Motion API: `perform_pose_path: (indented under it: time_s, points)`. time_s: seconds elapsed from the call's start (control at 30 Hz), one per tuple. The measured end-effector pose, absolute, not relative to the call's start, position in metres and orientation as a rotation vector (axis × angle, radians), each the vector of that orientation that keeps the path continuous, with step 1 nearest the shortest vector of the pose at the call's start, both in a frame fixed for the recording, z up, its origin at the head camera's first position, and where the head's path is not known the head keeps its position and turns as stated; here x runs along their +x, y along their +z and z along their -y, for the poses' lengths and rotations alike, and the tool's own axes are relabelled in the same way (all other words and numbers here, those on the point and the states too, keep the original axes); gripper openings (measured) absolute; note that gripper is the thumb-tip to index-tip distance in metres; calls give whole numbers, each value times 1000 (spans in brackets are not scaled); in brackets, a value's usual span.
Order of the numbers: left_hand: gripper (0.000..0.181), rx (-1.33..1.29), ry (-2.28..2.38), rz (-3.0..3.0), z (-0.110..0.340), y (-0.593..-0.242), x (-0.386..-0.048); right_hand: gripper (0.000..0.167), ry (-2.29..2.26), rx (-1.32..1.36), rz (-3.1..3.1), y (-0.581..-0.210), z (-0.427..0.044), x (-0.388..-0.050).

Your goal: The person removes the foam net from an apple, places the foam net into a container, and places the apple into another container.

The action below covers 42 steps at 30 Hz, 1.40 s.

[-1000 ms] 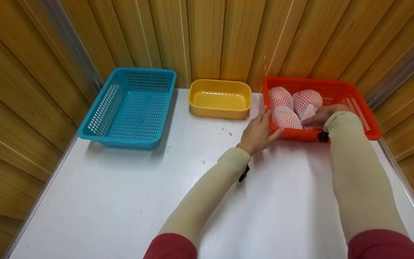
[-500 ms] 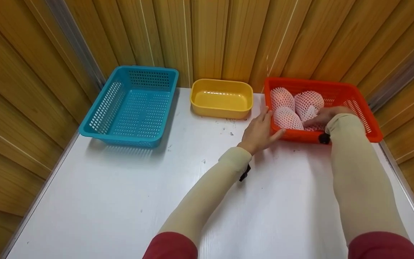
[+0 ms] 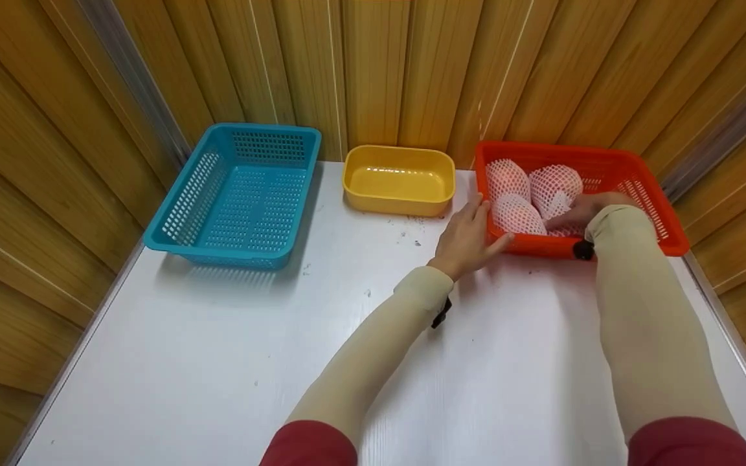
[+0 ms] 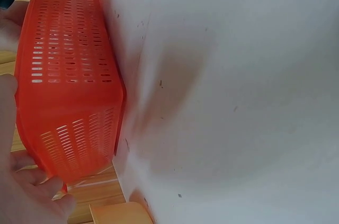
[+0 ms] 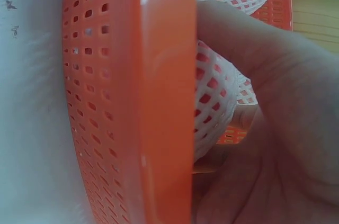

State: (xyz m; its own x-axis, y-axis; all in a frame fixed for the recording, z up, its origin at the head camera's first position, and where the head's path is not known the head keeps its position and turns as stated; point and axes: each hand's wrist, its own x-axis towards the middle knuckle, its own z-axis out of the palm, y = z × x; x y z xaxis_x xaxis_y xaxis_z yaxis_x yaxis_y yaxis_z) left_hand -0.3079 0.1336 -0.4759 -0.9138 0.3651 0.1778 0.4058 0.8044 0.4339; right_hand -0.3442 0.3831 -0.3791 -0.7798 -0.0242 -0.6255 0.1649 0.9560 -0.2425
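Observation:
In the head view a red plastic basket (image 3: 531,244) at the back right holds several round reddish fruits (image 3: 517,213) in white foam nets. My right hand (image 3: 596,206) reaches down into it. In the right wrist view that hand curls its thumb and fingers round one netted fruit (image 5: 214,94) behind the basket's rim; part of the fruit is hidden by the rim and hand. My left hand (image 3: 463,241) rests against the basket's left end with fingers extended. The left wrist view shows its fingers (image 4: 33,176) along the basket's outer wall.
A yellow oblong container (image 3: 399,204) stands at the back middle, left of the red basket. Further left is a blue perforated basket (image 3: 217,251). Wood-panelled walls (image 3: 373,71) close in the white table (image 3: 217,362) at the back and both sides.
Both hands keep nearly the same place at the red basket. The head view shifts slightly; no object visibly moves.

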Motion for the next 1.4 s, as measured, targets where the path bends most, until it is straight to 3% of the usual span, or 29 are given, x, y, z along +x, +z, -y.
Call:
perform_pose_path:
  time_s: [0.17,0.47,0.77,0.9,1.1,1.27,1.4]
  points:
    - [81,-604,-702,2915,-134,-475,-308,67,-373,95,-2462,-381,-381,-345]
    - [83,-592,-707,2937,-135,-475,-309,68,-401,88,-2466,-381,-383,-341]
    - [84,-562,-737,2953,-136,-474,-309,52,-320,54,-2521,-390,-387,-350]
    - [84,-569,-713,2957,-136,-474,-309,57,-275,25,-2540,-398,-395,-358]
    - [84,-580,-703,2952,-136,-475,-309,82,-298,28,-2588,-394,-402,-359]
    - [85,-571,-737,2959,-136,-475,-309,80,-384,102,-2582,-377,-394,-342]
    - [84,-566,-750,2956,-137,-475,-310,105,-448,155,-2529,-362,-392,-331]
